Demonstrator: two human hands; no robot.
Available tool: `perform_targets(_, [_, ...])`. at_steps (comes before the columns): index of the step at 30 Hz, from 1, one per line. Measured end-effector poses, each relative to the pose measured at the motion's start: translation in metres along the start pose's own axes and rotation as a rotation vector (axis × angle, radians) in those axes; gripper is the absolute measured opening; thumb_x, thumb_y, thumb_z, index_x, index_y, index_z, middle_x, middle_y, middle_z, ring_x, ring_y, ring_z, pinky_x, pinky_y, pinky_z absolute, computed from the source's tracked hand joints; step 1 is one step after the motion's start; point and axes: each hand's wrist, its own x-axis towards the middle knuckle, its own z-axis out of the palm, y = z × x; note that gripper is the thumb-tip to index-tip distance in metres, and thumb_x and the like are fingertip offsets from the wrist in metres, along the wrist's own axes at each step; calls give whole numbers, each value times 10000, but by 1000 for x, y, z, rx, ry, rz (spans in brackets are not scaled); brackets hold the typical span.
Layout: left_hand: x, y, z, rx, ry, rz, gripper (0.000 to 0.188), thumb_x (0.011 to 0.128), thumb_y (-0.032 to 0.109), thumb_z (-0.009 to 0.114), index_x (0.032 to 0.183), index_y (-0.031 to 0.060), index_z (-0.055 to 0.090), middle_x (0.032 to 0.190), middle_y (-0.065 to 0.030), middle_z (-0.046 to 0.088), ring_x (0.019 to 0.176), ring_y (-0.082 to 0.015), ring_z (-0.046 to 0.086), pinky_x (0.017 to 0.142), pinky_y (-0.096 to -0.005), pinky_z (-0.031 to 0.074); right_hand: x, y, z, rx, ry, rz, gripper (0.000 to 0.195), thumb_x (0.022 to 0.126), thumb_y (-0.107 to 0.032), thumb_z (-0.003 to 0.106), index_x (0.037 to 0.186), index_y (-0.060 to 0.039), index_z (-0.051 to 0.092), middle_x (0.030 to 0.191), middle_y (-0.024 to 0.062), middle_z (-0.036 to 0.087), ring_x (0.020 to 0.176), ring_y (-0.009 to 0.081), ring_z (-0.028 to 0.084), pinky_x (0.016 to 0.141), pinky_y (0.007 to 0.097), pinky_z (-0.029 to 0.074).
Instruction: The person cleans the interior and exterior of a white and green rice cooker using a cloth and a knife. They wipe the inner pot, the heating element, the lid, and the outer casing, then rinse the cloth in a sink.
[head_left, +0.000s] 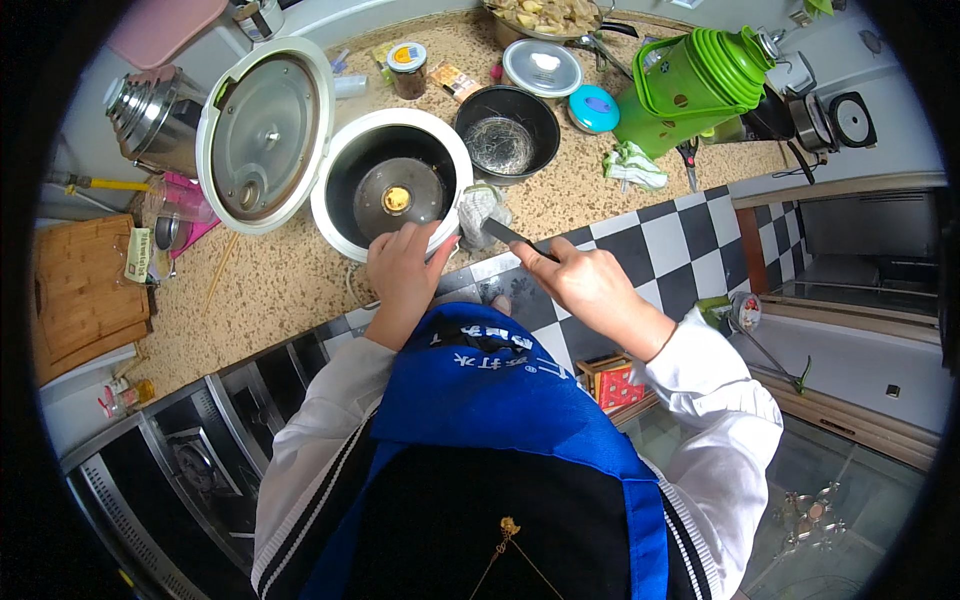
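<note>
A white rice cooker (465, 161) stands on the speckled counter with its lid (266, 142) raised. Its cavity lacks the inner pot, so the dark heating plate (375, 202) with a yellowish centre is exposed. My left hand (405, 266) grips the cooker's near rim, fingers over the edge. In my right hand (585, 277) is a dark-bladed knife (501, 229), held by its black handle. Its tip meets a crumpled grey-white cloth (480, 210) beside the cooker; whether the cloth is wrapped on the blade I cannot tell. A black inner pot (506, 135) sits just right of the cooker.
Behind are a lidded bowl (541, 67), a blue round container (593, 109) and a jar (407, 71). Green stacked bins (682, 82), a striped cloth (636, 165) and red-black scissors (688, 157) lie right. Leftward stand a steel container (154, 112) and wooden cutting board (90, 285).
</note>
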Motion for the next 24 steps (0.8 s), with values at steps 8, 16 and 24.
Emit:
perform_targets(8, [5,-1,-1,25,19,33,229,810,274,767,976,133,695,768,-13,577,724,-225,582,741,-346,414,0,-5,-4,81,-19,33,479,806,-145,644,1285,-129,627,730,98,580,529,274,636,467,375,525])
perform_targets(16, [-1,0,-2,41,-10,-6,230,831,298,755,991,141,703,787,-6,594,762,-219,597,792,-352,413,-5,-10,3,88,-4,57,477,802,-74,608,1277,-121,632,733,112,584,523,265,641,451,378,526])
perform_targets(24, [0,-2,1,64,24,19,232,829,302,756,980,135,696,776,-5,591,747,-218,592,783,-352,413,-3,-5,4,111,-10,52,472,781,-76,616,1250,-114,644,744,132,592,528,275,647,468,373,547])
